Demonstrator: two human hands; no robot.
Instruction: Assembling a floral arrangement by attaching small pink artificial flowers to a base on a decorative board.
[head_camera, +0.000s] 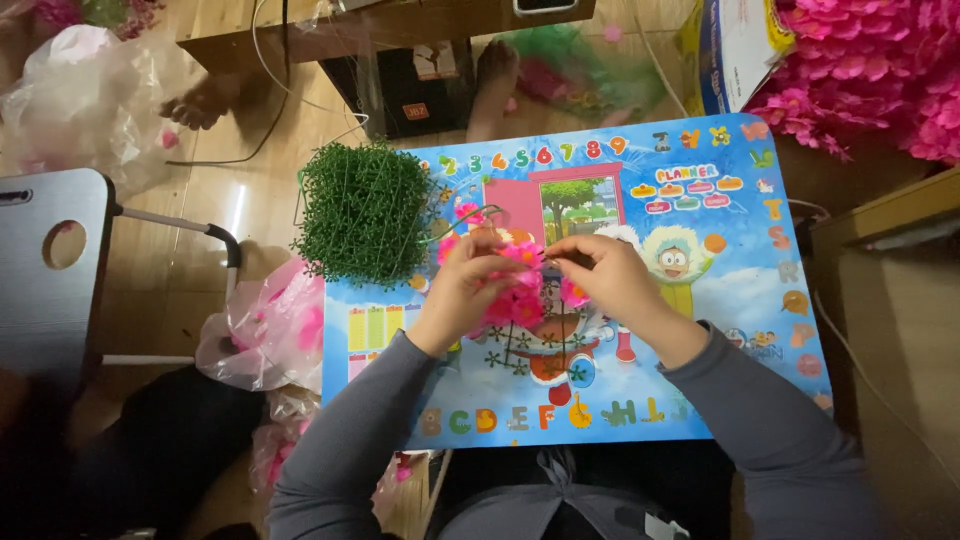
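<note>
While both hands, left hand (462, 285) and right hand (605, 275), pinch the pink flower cluster (517, 290) above the counter (720, 330), it looks light, soft, best held by its stems.

On the blue picture table (700, 380), the green artificial grass mat (365, 210) blocks the 10 o'clock corner. Bare tabletop lies open from 1 through 5 o'clock and along the near edge at 6. Off the table, a heap of pink flowers (870, 70) crowds 1 o'clock, a pink plastic bag (265, 335) presses the edge at 8, and a wooden ledge (890, 215) hems 3.
</note>
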